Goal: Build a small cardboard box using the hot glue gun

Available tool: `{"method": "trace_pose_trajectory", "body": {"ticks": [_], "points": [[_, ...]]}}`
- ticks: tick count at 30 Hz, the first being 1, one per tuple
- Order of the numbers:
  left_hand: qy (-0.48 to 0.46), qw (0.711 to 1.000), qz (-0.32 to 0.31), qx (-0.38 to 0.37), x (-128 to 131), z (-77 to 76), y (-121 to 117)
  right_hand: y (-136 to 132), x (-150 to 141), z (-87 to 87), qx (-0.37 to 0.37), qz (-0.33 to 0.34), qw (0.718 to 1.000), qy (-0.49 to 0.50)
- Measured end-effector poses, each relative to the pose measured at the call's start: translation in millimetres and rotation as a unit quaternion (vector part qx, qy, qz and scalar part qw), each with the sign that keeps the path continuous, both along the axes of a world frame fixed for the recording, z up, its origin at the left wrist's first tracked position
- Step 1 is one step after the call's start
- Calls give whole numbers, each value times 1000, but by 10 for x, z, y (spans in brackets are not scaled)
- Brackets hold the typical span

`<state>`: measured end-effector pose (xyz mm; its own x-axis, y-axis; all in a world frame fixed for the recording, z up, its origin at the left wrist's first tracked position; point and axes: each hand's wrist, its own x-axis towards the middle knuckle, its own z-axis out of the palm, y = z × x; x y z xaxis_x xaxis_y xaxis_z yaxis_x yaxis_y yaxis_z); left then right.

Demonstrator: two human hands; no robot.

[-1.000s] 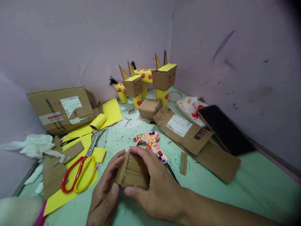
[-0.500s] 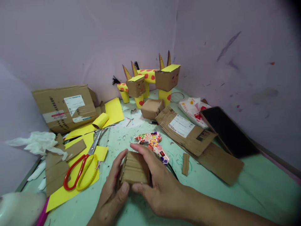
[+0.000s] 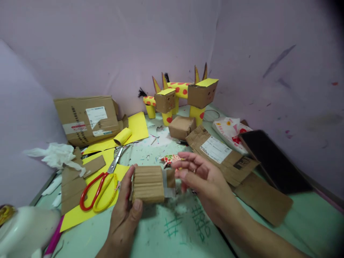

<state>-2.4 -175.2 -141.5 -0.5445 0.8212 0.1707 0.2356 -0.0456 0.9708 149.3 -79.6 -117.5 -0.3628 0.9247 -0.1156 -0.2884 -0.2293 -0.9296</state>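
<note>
My left hand (image 3: 124, 214) grips a small corrugated cardboard box (image 3: 148, 184) from its left side, thumb on the front face, lifted just above the green table (image 3: 166, 233). A loose flap of the box sticks out on its right. My right hand (image 3: 202, 179) hovers just right of the box with fingers loosely spread and slightly blurred, holding nothing. Behind it the flower-patterned glue gun (image 3: 168, 159) lies on the table, partly hidden by my fingers.
Red-handled scissors (image 3: 100, 186) lie on yellow paper (image 3: 80, 211) at the left. Two yellow cardboard animals (image 3: 188, 96) stand at the back, with a small box (image 3: 182, 127), flattened cartons (image 3: 220, 152), a dark tablet (image 3: 271, 161) and a big carton (image 3: 87, 120) around.
My right hand has let go of the cardboard box and moved off to the right. The left hand now holds the box alone, turned and raised. The view has shifted left.
</note>
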Motion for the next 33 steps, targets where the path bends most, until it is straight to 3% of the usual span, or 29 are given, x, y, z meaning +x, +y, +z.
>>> {"method": "trace_pose_trajectory", "body": {"ticks": [2, 5, 8, 10, 13, 18, 22, 26, 33], "points": [[14, 1000, 3, 18, -35, -22, 7, 31, 16, 66, -81, 77, 994, -8], [25, 999, -19, 40, -75, -72, -6, 6, 17, 112, -144, 188, 972, -4], [42, 996, -58, 53, -70, -114, -36, -37, 14, 122, -212, 297, 928, 72], [40, 994, -88, 54, -40, -136, -55, -55, 11, 114, -275, 329, 895, 121], [30, 992, -112, 46, 8, -165, -69, -67, -5, 75, -349, 325, 867, 142], [7, 992, -129, 6, 7, -204, -45, -98, -65, 0, -405, 286, 864, 86], [22, 993, -117, -6, 6, -203, -13, -130, -92, -22, -396, 253, 882, 41], [71, 991, -106, 34, 37, -181, -15, -146, -98, -18, -373, 240, 895, 45], [156, 982, -83, 62, 19, -86, -62, -149, -117, -12, -377, 216, 901, 8]]}}
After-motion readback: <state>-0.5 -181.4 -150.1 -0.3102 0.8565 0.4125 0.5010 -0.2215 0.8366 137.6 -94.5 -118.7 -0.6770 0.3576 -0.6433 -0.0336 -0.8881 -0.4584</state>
